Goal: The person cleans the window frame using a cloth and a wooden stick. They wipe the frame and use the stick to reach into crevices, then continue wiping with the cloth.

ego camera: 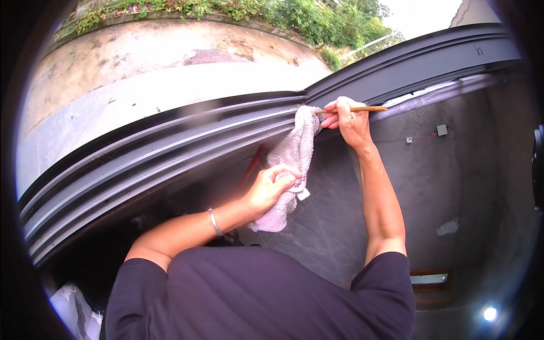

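In my right hand (349, 121) is a thin wooden stick (374, 109), its tip pressed against a light purple terry towel (304, 136). That end of the cloth lies at the inner corner of a dark metal sliding-window frame (191, 127), where the track meets the upright. My left hand (274, 187) pinches the towel's hanging part between thumb and fingers, near a small white tag (303, 194). The rest of the cloth droops below that hand. Towel folds hide whatever the stick's tip touches.
Parallel raised rails run along the frame's lower track to the left. The frame's upright (408, 63) stretches off to the upper right. Outside are a concrete yard (148, 46) and green shrubs (289, 17). Inside, a grey wall (467, 170) carries small white boxes (442, 130).
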A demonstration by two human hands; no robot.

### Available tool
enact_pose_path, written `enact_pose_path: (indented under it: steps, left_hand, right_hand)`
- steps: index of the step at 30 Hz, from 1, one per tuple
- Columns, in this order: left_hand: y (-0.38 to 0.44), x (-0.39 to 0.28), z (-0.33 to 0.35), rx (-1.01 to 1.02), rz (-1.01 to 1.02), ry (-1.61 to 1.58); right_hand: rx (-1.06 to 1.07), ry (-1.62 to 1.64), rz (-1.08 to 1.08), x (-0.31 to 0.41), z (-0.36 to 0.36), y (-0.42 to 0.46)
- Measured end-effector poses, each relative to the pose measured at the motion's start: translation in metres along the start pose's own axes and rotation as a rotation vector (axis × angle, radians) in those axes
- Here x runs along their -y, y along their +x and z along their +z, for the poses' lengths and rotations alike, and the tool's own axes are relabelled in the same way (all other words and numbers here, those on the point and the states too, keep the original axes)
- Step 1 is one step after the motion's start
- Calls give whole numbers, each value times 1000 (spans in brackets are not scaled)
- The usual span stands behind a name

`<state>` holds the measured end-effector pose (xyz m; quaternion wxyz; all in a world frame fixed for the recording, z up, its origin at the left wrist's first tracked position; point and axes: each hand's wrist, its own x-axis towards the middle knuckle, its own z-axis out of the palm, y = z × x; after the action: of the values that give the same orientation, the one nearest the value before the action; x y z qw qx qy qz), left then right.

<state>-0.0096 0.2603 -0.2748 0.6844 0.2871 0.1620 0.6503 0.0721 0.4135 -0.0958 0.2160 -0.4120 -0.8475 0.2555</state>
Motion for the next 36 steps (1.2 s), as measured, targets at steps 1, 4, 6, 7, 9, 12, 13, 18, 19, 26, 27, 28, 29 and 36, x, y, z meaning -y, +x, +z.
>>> enact_pose_path:
  steps: [1, 4, 6, 7, 9, 12, 13, 18, 19, 26, 27, 28, 29, 36]
  left_hand:
    - [1, -1, 0, 0, 7, 18]
    - [4, 4, -4, 53, 27, -47]
    - [6, 2, -1, 57, 9, -29]
    - [5, -2, 0, 99, -49, -69]
    - [8, -14, 4, 149, 2, -62]
    - [13, -26, 20, 225, 97, 1]
    - [14, -31, 24, 253, 109, 36]
    - [13, -43, 39, 327, 280, 129]
    - [11, -45, 42, 325, 317, 137]
    - [9, -37, 32, 214, 360, 199]
    - [8, -35, 31, 186, 309, 152]
    - [8, -31, 29, 175, 314, 162]
    - [7, -26, 27, 166, 319, 171]
    - [17, -8, 15, 27, 248, 109]
  right_hand:
    - [11, 36, -2, -1, -2, 0]
    - [-1, 50, 38, 2, -5, 0]
    - [-46, 61, 50, 4, -16, -4]
    - [-70, 67, 57, 5, -19, -6]
    - [-122, -26, 7, 14, -16, -10]
    - [-184, -103, -69, 10, -7, -25]
    - [-210, -116, -96, 7, -6, -28]
    - [-203, -188, -121, 3, -9, -23]
    - [-205, -192, -119, 6, -8, -21]
    - [-212, -58, -24, -9, 4, -7]
    - [-203, -41, 17, -10, 1, -1]
    - [-193, -24, 59, -10, -2, 3]
    - [-178, 13, 70, -10, -3, 4]
    - [-75, 219, 66, -6, -3, 3]
